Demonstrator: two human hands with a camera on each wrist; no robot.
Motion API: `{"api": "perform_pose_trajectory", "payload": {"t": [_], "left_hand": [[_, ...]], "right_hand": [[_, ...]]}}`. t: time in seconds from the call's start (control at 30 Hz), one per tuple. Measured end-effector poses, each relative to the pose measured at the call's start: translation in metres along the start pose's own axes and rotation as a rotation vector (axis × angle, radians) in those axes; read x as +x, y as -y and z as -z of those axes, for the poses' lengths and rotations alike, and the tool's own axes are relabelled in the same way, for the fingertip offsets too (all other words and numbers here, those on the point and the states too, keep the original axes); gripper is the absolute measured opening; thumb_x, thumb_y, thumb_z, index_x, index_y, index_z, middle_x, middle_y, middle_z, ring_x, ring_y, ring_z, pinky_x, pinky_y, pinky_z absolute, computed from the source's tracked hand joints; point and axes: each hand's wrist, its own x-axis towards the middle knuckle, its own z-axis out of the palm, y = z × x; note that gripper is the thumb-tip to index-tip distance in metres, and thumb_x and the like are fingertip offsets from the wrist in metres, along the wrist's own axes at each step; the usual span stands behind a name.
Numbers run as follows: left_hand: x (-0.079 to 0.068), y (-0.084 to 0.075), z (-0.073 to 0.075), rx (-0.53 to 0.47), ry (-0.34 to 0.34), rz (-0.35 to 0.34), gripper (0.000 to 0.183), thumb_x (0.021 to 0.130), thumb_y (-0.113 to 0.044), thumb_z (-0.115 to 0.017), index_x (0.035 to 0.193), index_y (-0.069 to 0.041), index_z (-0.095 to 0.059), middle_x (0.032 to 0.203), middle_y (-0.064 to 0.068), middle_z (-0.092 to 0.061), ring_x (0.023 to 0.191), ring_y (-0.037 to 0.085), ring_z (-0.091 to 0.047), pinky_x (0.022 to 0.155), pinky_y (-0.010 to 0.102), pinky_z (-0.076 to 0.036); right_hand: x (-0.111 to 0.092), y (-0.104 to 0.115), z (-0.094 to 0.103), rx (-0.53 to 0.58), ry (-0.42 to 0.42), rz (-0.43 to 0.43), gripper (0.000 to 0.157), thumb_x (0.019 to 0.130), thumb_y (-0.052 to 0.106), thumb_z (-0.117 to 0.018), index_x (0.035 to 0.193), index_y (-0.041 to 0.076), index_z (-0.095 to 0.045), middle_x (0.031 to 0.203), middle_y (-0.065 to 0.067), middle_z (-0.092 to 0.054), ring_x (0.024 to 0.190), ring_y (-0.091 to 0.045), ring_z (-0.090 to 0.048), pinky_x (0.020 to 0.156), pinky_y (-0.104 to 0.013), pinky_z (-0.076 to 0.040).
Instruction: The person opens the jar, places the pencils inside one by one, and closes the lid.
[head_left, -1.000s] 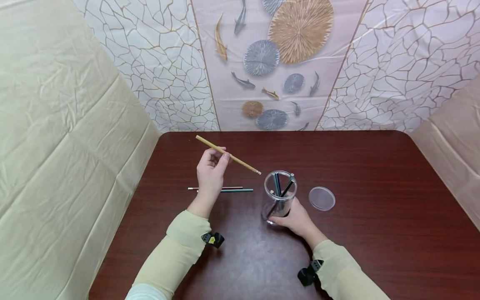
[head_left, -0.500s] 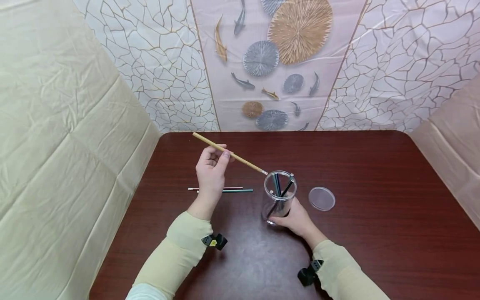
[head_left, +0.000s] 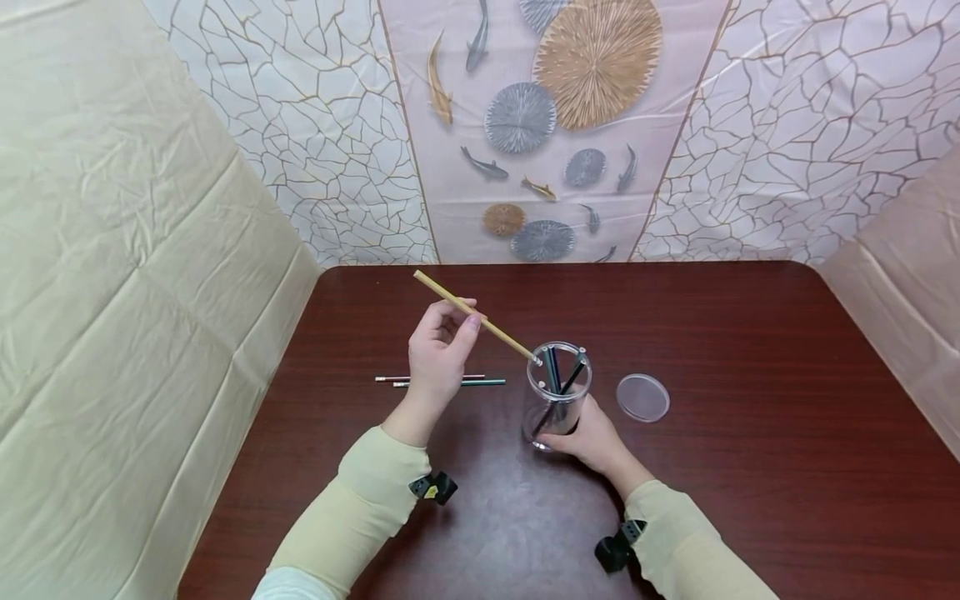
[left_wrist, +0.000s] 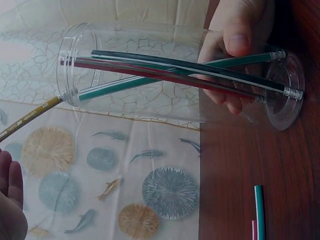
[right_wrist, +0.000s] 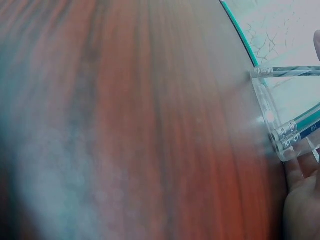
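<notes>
A yellow pencil (head_left: 502, 335) is pinched between the thumb and fingers of my left hand (head_left: 441, 350), slanting down to the right. Its eraser end is right at the rim of a clear plastic jar (head_left: 531, 385), as the left wrist view also shows. My right hand (head_left: 597, 437) grips the jar low down on its right side. Inside the jar lean several pencils, among them a red pencil (left_wrist: 172, 75) and a green pencil (left_wrist: 117, 87), eraser ends at the bottom. The right wrist view catches only those ends and part of the right hand (right_wrist: 302, 205).
Left of the jar, partly behind the left hand, a red pencil (head_left: 387, 379) and a green pencil (head_left: 487, 382) lie on the brown table (head_left: 750, 433). A round clear lid (head_left: 642, 397) lies to the jar's right. Patterned cloth (head_left: 352, 150) hangs behind the table.
My left hand has moved right and slightly down with the yellow pencil, bringing its eraser end from left of the jar to the rim. The right hand and jar stay put.
</notes>
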Motion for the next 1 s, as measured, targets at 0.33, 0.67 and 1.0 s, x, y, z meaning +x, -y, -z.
{"api": "perform_pose_trajectory", "payload": {"t": [0.33, 0.67, 1.0], "left_hand": [[-0.006, -0.002, -0.007, 0.113, 0.175, -0.163, 0.02, 0.086, 0.009, -0.056, 0.105, 0.007, -0.058, 0.092, 0.02, -0.067, 0.081, 0.017, -0.063, 0.063, 0.021, -0.047], [-0.01, -0.001, -0.015, 0.255, 0.286, -0.302, 0.028, 0.085, 0.007, -0.058, 0.113, 0.002, -0.06, 0.091, 0.012, -0.069, 0.088, 0.022, -0.065, 0.071, 0.028, -0.05], [-0.011, 0.009, -0.021, 0.37, 0.421, -0.577, 0.019, 0.079, 0.002, -0.063, 0.098, -0.001, -0.066, 0.092, 0.008, -0.067, 0.087, 0.019, -0.06, 0.082, 0.027, -0.049]], "right_hand": [[-0.001, -0.002, 0.0, 0.016, 0.003, 0.011, 0.078, 0.062, 0.027, -0.088, 0.126, 0.008, -0.049, 0.119, -0.009, -0.057, 0.109, -0.022, -0.053, 0.093, -0.044, -0.041], [0.0, -0.002, 0.001, 0.058, 0.005, 0.03, 0.08, 0.061, 0.027, -0.088, 0.128, 0.01, -0.047, 0.121, -0.006, -0.058, 0.109, -0.019, -0.053, 0.094, -0.043, -0.04], [0.001, -0.003, 0.002, 0.068, 0.025, 0.005, 0.078, 0.064, 0.031, -0.087, 0.127, 0.012, -0.047, 0.12, -0.006, -0.057, 0.109, -0.02, -0.054, 0.093, -0.044, -0.041]]}}
